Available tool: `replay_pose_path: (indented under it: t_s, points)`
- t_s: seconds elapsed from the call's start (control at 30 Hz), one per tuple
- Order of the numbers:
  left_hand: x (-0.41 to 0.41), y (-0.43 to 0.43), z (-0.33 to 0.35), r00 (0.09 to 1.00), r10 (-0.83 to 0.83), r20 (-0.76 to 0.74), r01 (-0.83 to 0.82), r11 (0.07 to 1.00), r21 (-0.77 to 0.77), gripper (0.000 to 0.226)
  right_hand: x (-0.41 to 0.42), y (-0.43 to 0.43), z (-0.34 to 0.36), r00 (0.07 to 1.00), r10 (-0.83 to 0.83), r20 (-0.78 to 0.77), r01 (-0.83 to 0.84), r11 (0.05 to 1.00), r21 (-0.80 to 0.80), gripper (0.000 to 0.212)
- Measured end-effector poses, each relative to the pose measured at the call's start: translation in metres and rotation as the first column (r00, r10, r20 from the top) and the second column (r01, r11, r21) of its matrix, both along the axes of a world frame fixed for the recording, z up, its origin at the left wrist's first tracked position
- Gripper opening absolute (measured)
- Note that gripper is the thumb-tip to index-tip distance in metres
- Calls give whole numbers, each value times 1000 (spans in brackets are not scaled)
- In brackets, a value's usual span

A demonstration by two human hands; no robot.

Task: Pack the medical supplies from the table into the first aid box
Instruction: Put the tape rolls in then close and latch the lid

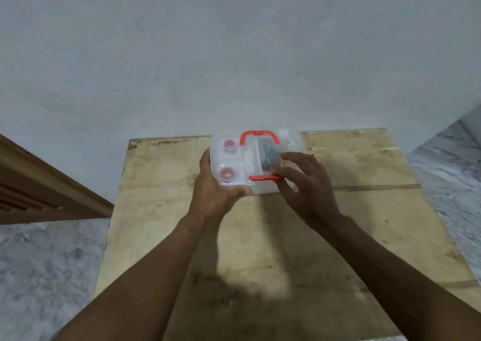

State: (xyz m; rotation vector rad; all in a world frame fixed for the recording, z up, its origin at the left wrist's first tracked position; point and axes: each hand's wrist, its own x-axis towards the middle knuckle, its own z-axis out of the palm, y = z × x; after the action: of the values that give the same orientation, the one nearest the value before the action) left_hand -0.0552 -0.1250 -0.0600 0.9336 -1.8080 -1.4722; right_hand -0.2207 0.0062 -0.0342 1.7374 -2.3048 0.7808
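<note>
The first aid box (pixel 289 142) stands at the far side of the wooden table (pixel 364 223), its clear lid down and its red handle (pixel 259 134) lying flat on top. Through the lid I see two red bottle caps (pixel 228 158) on the left, a dark packet (pixel 268 154) in the middle and a white bottle (pixel 283 135) at the right. My left hand (pixel 216 187) grips the box's left front corner. My right hand (pixel 304 181) rests its fingertips on the lid beside the red front latch (pixel 263 177).
The table stands against a pale grey wall (pixel 234 54). A brown wooden frame (pixel 46 189) lies to the left, and speckled grey floor (pixel 46 267) shows on both sides of the table.
</note>
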Motion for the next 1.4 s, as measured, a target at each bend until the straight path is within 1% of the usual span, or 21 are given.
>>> replay_pose_path:
  t_s: [0.07,0.17,0.3,0.4,0.47,0.57,0.6,0.67,0.73,0.8,0.83,0.9,0.93,1.0,1.07,1.13,1.23,1.3,1.4]
  points:
    - [3,-2,-3,1000,4,19,-4,1000,4,104,0,1,-3,1000,-3,-12,3,1000,1,20]
    - [5,-4,-6,999,-1,52,1,1000,4,106,2,4,-6,999,8,-31,-9,1000,-11,18]
    - [5,-3,2,999,-28,42,29,999,-29,107,4,3,-8,999,6,-31,-8,999,-51,19]
    - [5,-3,10,994,-92,58,98,988,-120,102,2,4,-13,999,21,-39,-22,999,-29,22]
    - [7,-3,13,989,-119,88,130,981,-141,102,-1,5,-14,998,38,-42,-39,999,-6,24]
    - [11,-6,14,986,-132,97,144,981,-128,84,-4,6,-14,997,62,-47,-62,998,16,25]
    - [11,-7,13,986,-129,104,142,981,-131,81,-5,6,-13,996,71,-47,-70,997,27,27]
    - [12,-8,12,985,-123,125,140,981,-138,83,-6,9,-13,995,95,-38,-93,994,53,30]
    - [13,-10,6,985,-110,134,128,982,-138,93,-7,12,-12,992,122,-19,-120,991,65,33]
    - [12,-12,-1,985,-94,143,114,983,-141,99,-8,14,-9,991,136,11,-136,990,35,28]
    - [12,-12,-3,985,-93,146,115,983,-147,99,-9,14,-8,990,137,14,-137,990,20,26]
    - [11,-11,-2,984,-105,143,127,981,-148,91,-9,10,-8,993,117,-17,-116,993,19,26]
    - [10,-11,0,983,-108,147,130,980,-152,86,-9,8,-10,996,91,-25,-90,996,24,30]
    - [9,-12,0,984,-106,144,129,979,-156,83,-9,3,-15,1000,9,-22,-9,1000,4,48]
    - [9,-13,-3,987,-98,129,118,981,-153,86,-11,2,-21,998,-70,-4,70,997,-24,67]
    - [9,-14,-4,988,-98,118,115,982,-153,88,-14,1,-29,991,-122,49,122,993,1,80]
    - [8,-13,-5,988,-104,111,121,980,-155,85,-15,1,-41,977,-136,162,133,991,31,86]
    - [7,-12,-7,991,-91,102,107,980,-165,87,-15,1,-46,962,-105,253,108,994,1,89]
    - [7,-8,-10,997,-35,70,46,986,-161,89,-16,0,-49,919,-147,367,173,984,-38,96]
